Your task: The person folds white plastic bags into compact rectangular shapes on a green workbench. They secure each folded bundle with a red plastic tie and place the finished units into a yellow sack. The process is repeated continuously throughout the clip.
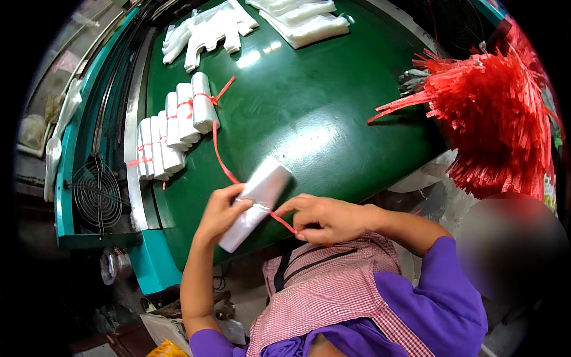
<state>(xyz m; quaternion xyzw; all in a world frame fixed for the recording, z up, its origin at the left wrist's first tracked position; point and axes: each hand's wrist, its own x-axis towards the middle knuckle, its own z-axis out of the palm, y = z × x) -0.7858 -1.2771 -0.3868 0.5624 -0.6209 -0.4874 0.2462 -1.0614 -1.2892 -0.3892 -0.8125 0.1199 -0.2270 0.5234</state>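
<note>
A folded bundle of white plastic bags (269,178) lies slanted at the near edge of the green table, under my hands. My left hand (223,211) grips its left side, thumb across the middle. A thin red plastic strip (220,156) passes around the bundle's middle; one end curves away over the table to the far left. The strip's other end runs to the right into my right hand (324,219), whose thumb and fingers pinch it while the index finger points toward the bundle. How the strip crosses under the left thumb is hidden.
Several white bundles tied with red strips (205,110) lie in a row at the table's left. Loose white bags (211,30) and a flat bag stack (303,21) lie at the far side. A thick bunch of red strips (493,113) hangs at the right. A wire fan guard (98,193) is at left.
</note>
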